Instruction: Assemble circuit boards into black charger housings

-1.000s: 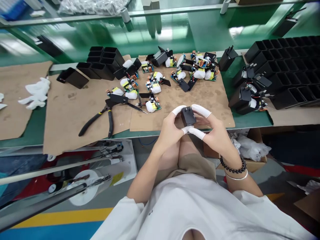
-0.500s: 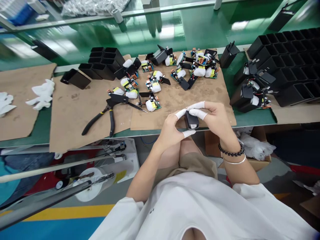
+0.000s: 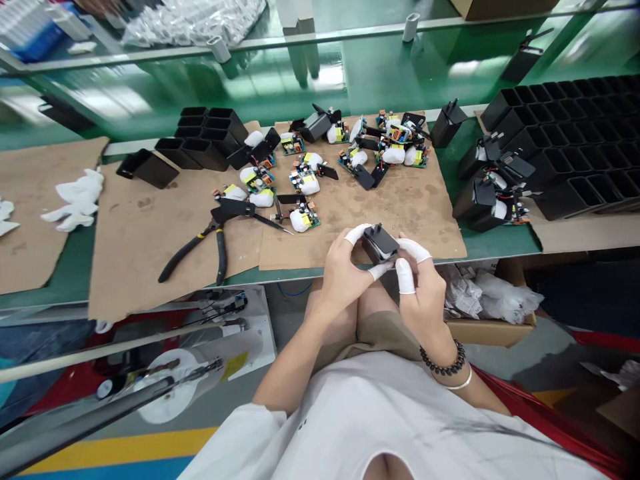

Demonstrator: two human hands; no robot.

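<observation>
At the bench's front edge, both my hands are closed on a black power adapter (image 3: 379, 244). Its cap with two plug pins faces up and away, and some white shows under the cap's edge. My left hand (image 3: 345, 277) grips the left side, with white finger cots on thumb and forefinger. My right hand (image 3: 424, 283), also in white finger cots, pinches the right end; part of its grip is hidden. Farther back on the cardboard (image 3: 345, 237) lie several circuit boards (image 3: 303, 219) with white blobs, yellow tape and black plug caps attached.
Black-handled pliers (image 3: 215, 230) lie at the left. Empty black housings (image 3: 215, 137) stand behind them, and many more (image 3: 575, 157) fill the right side. Partly fitted adapters (image 3: 477, 200) stand beside those. A box (image 3: 493, 330) with plastic bags sits below the bench.
The adapter has turned so that its plug pins now show. My right hand has moved from its top down to its right side. The camera view has shifted slightly.
</observation>
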